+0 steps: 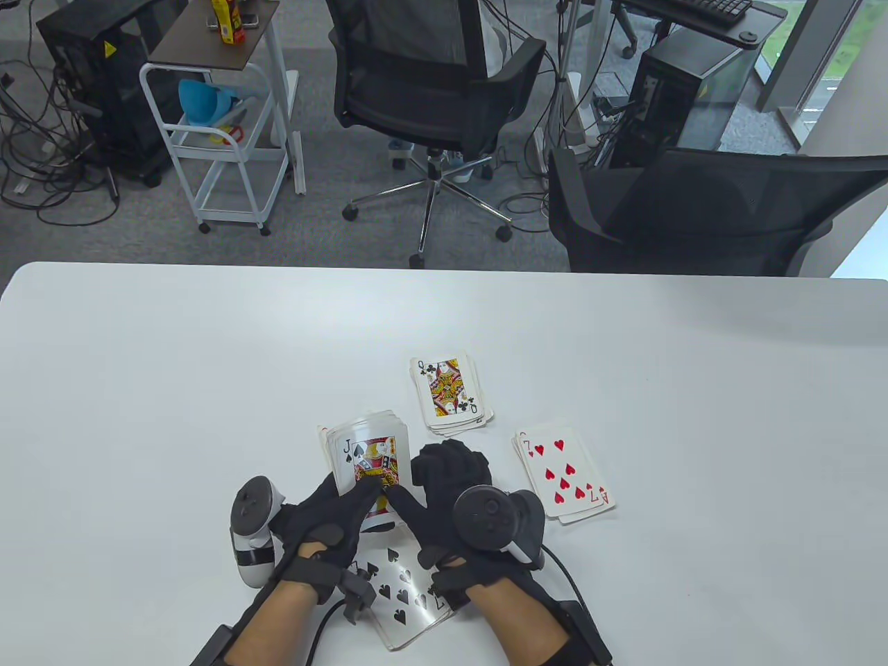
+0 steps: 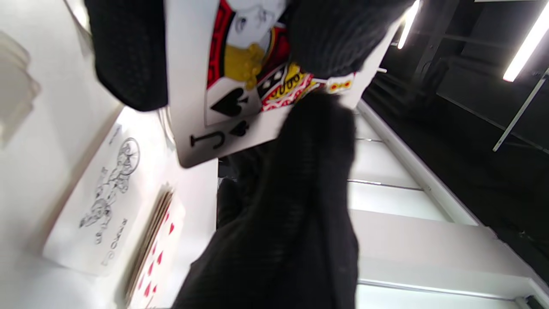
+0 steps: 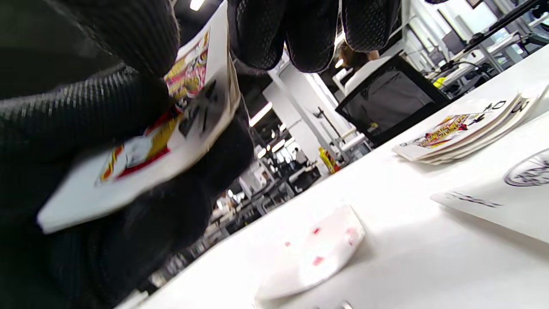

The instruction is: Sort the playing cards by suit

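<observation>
**Jack of spades on top of the held deck, waiting for its pile**

On the left, the left hand is gripping the unsorted deck from below, lifted off the white table and tilted up toward the person. The jack of spades is facing up on top, and in the left wrist view gloved fingers are wrapping the card's edges on both sides. Just right of it, the right hand is pinching the near end of that top card, thumb lying on its face.

Below the wrists, the spade pile is lying face up on the table, partly covered by both forearms. Farther right and farther from the person, the club pile is sitting with a queen on top, and right again the heart pile is showing a seven. A joker is lying flat beside the hearts in the left wrist view.

A single card is feather-light, thin, springy and slick against its neighbours, so it is likely to slide off easily but could drag a second card along. The best hold is probably a thumb-and-finger pinch at a short edge or corner, peeling it sideways while the left hand is clamping the rest. The fabric gloves may be dulling the feel.
</observation>
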Available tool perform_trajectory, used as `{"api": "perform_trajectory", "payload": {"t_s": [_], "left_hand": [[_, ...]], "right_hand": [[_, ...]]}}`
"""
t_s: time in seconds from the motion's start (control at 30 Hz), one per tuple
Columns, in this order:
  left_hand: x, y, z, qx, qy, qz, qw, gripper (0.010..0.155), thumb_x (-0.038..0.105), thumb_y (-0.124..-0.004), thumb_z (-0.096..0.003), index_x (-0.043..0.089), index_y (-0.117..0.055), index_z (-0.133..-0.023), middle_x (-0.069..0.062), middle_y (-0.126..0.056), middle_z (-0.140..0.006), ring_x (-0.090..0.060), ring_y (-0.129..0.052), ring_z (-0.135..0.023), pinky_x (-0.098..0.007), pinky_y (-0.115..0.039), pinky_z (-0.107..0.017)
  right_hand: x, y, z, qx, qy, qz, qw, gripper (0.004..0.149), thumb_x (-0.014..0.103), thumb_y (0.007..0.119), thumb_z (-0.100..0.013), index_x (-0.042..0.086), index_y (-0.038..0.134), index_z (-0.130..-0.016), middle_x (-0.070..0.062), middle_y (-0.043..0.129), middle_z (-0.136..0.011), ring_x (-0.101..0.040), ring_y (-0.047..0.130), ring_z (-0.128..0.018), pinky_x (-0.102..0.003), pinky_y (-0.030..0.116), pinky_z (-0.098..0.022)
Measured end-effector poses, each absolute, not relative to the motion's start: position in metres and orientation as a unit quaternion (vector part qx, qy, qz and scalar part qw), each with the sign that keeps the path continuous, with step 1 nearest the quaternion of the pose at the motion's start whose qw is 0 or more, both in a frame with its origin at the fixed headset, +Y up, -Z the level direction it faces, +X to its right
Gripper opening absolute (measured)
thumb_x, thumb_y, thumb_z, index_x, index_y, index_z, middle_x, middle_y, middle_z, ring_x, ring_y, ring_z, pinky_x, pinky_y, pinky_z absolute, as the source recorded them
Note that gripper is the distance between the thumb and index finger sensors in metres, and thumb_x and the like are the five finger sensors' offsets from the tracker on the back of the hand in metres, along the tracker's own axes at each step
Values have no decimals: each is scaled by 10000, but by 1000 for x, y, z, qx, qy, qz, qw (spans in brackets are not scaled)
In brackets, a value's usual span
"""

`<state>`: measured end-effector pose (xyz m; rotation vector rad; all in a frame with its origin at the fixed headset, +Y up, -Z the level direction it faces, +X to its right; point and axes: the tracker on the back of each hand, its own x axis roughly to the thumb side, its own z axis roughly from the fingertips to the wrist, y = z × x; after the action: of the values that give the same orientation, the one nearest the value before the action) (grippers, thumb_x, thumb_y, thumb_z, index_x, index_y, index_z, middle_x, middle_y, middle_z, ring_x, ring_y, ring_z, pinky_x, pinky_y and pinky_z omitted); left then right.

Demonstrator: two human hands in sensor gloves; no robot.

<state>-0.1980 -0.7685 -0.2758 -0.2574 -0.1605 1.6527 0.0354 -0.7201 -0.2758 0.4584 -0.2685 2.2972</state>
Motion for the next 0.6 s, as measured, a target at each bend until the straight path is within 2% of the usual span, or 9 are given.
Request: {"api": "perform_trajectory", "payload": {"t_s": [0.13,0.27,0.33,0.43,0.6], "left_hand": [[-197,-766,-277,-136,-99,711,682,495,416,-883,-552,265,-727,-997,24,-921,-922,-263,-1017,-748,-389,-951,-470],[-193,-761,-277,-144,-119,714,675,497,418,-892,-550,267,-731,-995,26,-925,-917,-257,-1023,-740,-377,-956,-460],[-193,-763,-276,-151,-118,712,675,498,427,-882,-551,267,-728,-997,28,-924,-919,-257,-1022,-741,-377,-954,-462],[-194,-767,-276,-177,-117,714,667,508,459,-817,-576,251,-694,-1023,-1,-887,-953,-284,-989,-775,-393,-934,-484],[-197,-767,-276,-174,-113,727,654,534,514,-764,-583,246,-677,-1036,-20,-860,-975,-304,-966,-796,-407,-921,-501]], "right_hand": [[41,-716,-274,148,-141,893,401,626,545,788,-538,70,655,-924,-231,593,-1032,-542,493,-982,-749,359,-659],[45,-711,-271,146,-169,884,410,481,479,856,-516,83,762,-773,-196,719,-960,-517,594,-960,-742,411,-662],[46,-709,-272,156,-163,882,414,432,438,854,-524,75,789,-749,-190,748,-947,-504,632,-953,-737,432,-666],[45,-713,-274,155,-152,874,434,406,384,836,-539,50,811,-767,-196,755,-950,-500,640,-952,-740,426,-668],[46,-711,-273,156,-165,872,433,383,332,776,-560,29,848,-783,-191,778,-955,-485,663,-949,-740,427,-666]]}}
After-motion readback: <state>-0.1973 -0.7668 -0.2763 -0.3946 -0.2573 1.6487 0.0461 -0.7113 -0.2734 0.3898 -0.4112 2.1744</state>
